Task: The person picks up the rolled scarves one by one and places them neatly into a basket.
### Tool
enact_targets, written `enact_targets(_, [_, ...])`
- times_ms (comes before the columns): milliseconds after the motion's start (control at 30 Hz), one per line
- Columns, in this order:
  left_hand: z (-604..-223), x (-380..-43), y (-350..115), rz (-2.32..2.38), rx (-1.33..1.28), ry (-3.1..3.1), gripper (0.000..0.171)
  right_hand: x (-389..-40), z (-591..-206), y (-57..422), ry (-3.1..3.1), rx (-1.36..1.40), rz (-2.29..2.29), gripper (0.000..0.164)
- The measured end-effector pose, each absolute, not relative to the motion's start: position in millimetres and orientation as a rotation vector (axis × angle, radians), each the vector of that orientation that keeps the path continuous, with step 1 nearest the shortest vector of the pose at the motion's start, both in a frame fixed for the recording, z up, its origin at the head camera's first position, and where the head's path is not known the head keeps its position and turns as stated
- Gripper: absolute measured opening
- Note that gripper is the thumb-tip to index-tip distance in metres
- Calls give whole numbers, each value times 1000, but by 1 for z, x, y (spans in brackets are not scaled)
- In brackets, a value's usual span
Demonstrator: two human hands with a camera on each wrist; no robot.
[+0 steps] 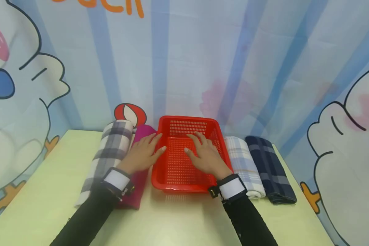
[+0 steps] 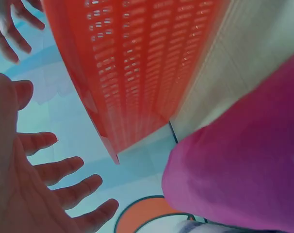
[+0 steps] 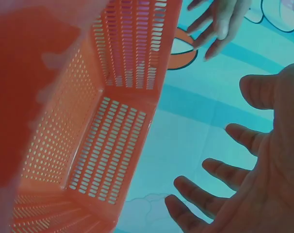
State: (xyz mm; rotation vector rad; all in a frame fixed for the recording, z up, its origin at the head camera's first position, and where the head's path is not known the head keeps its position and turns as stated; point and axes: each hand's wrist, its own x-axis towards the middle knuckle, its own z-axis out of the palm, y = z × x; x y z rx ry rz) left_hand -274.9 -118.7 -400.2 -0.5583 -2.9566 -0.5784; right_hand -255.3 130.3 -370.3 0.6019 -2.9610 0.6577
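A red plastic basket (image 1: 184, 187) with slotted walls stands in the middle of the table, nothing inside it. My left hand (image 1: 142, 153) hovers with spread fingers by its left rim, over a folded magenta cloth (image 1: 138, 184). Over the right part of the basket is my right hand (image 1: 207, 155), fingers apart and holding nothing. In the left wrist view the left hand (image 2: 45, 189) is beside the basket wall (image 2: 132, 73), and the magenta cloth (image 2: 244, 155) lies opposite. The right wrist view has the right hand (image 3: 239, 179) above the basket's rim (image 3: 149, 116).
Left of the magenta cloth lies a rolled grey-and-white checked cloth (image 1: 113, 143). On the right are a folded white-and-blue plaid cloth (image 1: 244, 165) and a dark navy plaid cloth (image 1: 272, 171). A printed curtain (image 1: 184, 68) hangs behind the pale yellow table (image 1: 172, 225).
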Motion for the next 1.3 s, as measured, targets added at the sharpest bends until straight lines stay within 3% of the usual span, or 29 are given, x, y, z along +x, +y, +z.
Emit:
enact_targets(733, [-417, -300, -139, -666, -493, -2985, 60, -224, -373, 114, -2950, 593, 579, 64])
enact_targets(1300, [-432, -319, -147, -738, -392, -3024, 63, -195, -359, 96, -2939, 675, 508, 64])
